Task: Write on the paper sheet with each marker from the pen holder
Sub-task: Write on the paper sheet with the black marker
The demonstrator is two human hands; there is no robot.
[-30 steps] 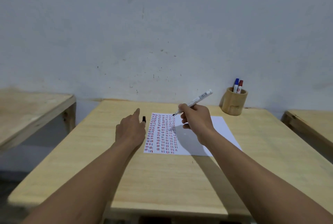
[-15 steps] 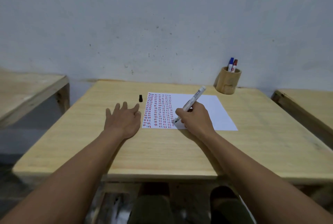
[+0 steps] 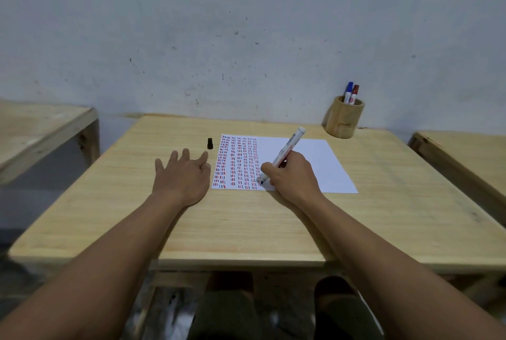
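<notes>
A white paper sheet (image 3: pixel 315 159) lies on the wooden table (image 3: pixel 246 219), its left part filled with columns of short red and blue dashes. My right hand (image 3: pixel 290 178) grips an uncapped white marker (image 3: pixel 287 148), tip down on the sheet near its front edge. My left hand (image 3: pixel 182 175) rests flat on the table just left of the sheet, fingers spread. The marker's black cap (image 3: pixel 210 143) stands beyond my left fingers. A wooden pen holder (image 3: pixel 344 120) at the back right holds a blue marker (image 3: pixel 348 92) and a red marker (image 3: pixel 354 94).
A pale wall rises right behind the table. Another wooden table (image 3: pixel 41 131) stands to the left and a third (image 3: pixel 465 153) to the right, with gaps between. My knees show under the front edge.
My right hand came down from above the sheet and set the marker tip on its lower part. My left hand left the cap and flattened on the table. The view tilted downward.
</notes>
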